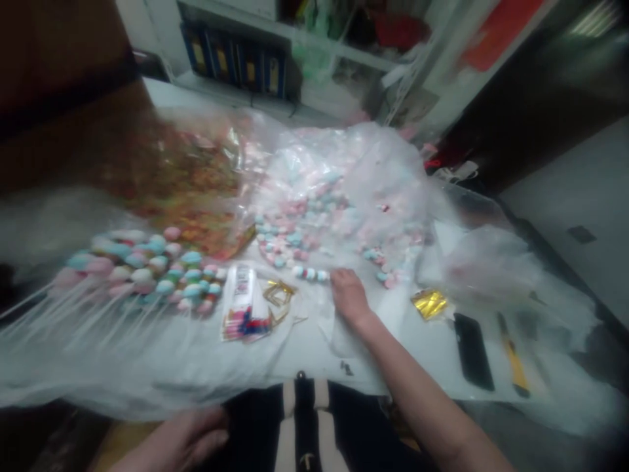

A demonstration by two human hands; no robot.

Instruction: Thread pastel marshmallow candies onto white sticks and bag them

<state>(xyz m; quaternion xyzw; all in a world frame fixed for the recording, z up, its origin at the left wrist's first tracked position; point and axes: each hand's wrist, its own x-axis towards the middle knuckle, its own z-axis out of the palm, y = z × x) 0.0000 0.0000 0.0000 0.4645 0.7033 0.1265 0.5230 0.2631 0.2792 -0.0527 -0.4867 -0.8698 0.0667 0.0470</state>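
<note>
My right hand [350,295] reaches over the white-covered table, its fingers closed at the right end of a short skewer of marshmallow-like balls [311,274] in pale blue, white and dark pink. Its stick is hidden behind the fingers. Behind it lies a heap of loose pink, blue and white balls [289,239], partly under clear plastic. Below the table edge, near my lap, is my left hand [199,436], blurred, its thumb apart from the fingers and nothing visible in it. Gold twist ties [279,295] lie left of my right hand.
Finished-looking ball skewers [142,269] with white sticks lie at left. Beside them is a clear packet [244,308] with printed pieces. To the right lie gold foil [428,304], a dark phone [472,351] and a yellow cutter knife [515,360]. A large plastic bag [388,170] spreads behind.
</note>
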